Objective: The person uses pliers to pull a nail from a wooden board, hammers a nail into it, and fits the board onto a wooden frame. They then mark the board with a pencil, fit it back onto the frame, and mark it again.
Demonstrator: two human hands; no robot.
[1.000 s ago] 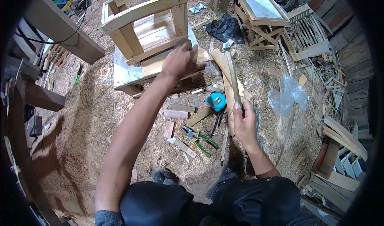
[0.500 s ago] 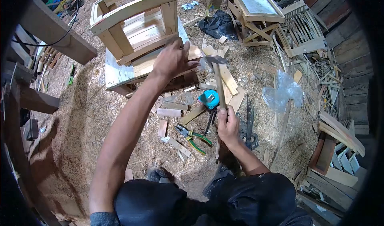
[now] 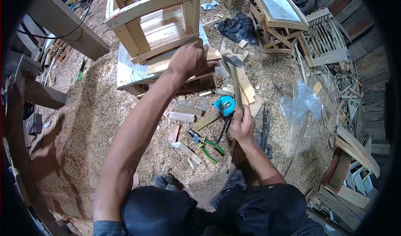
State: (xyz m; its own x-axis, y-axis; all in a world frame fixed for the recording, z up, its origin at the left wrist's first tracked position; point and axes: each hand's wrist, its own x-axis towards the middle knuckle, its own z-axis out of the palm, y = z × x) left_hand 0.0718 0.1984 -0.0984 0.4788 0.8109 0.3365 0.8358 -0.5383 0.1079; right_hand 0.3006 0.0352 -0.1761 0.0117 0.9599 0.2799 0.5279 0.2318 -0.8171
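My right hand (image 3: 243, 123) is closed around the handle of a hammer (image 3: 234, 79). The hammer's head is up beside the near right end of a flat wooden board (image 3: 161, 64). My left hand (image 3: 190, 60) lies over that board, fingers curled against it and the thumb side toward the hammer; its fingertips are partly hidden. The board rests on a low white-topped table (image 3: 127, 71), along the lower rail of a slatted wooden frame (image 3: 154, 6). What is under my left palm cannot be seen.
On the sawdust floor lie a turquoise tape measure (image 3: 225, 105), green-handled pliers (image 3: 204, 144) and several wood offcuts (image 3: 182, 117). A clear plastic bag (image 3: 301, 104) is at right. Behind stand another small table (image 3: 280, 6) and a black bag (image 3: 239, 28); a wooden post (image 3: 67, 21) rises at left.
The whole view has shifted a little, so the frame and tools appear farther right. My left hand stays on the board, and the hammer stays in my right hand near the board's end.
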